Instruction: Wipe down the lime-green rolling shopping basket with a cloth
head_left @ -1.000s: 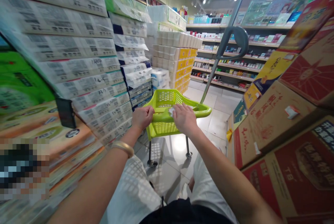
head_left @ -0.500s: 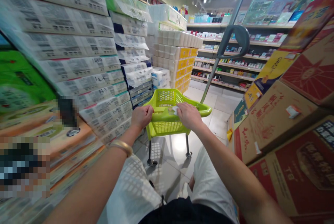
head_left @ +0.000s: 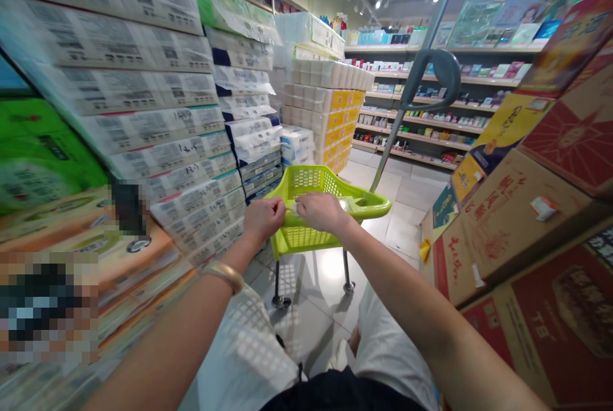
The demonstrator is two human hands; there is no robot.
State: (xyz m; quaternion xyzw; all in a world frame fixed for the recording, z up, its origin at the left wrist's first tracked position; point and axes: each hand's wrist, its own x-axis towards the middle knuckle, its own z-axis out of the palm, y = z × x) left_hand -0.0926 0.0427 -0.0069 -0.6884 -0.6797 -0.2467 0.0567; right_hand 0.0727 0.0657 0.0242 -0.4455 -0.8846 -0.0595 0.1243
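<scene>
Centrally: lime-green perforated plastic cart [head_left: 301, 242] | left hand [head_left: 265, 217]: fist closed round handle [head_left: 376, 208] | right hand [head_left: 322, 211]: palm-down, fingers curled over small white scrap [head_left: 297, 210]

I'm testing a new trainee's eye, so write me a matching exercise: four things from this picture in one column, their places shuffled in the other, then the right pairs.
1. Rigid gold-coloured bangle
2. Lime-green pierced plastic cart
3. Brown-and-red cardboard cartons
4. Thin white tissue-like piece

A. Piled along the right side of the view
B. Held in the right hand
C. Around the left wrist
D. Gripped by the left hand

Pairs: 1-C, 2-D, 3-A, 4-B
</scene>
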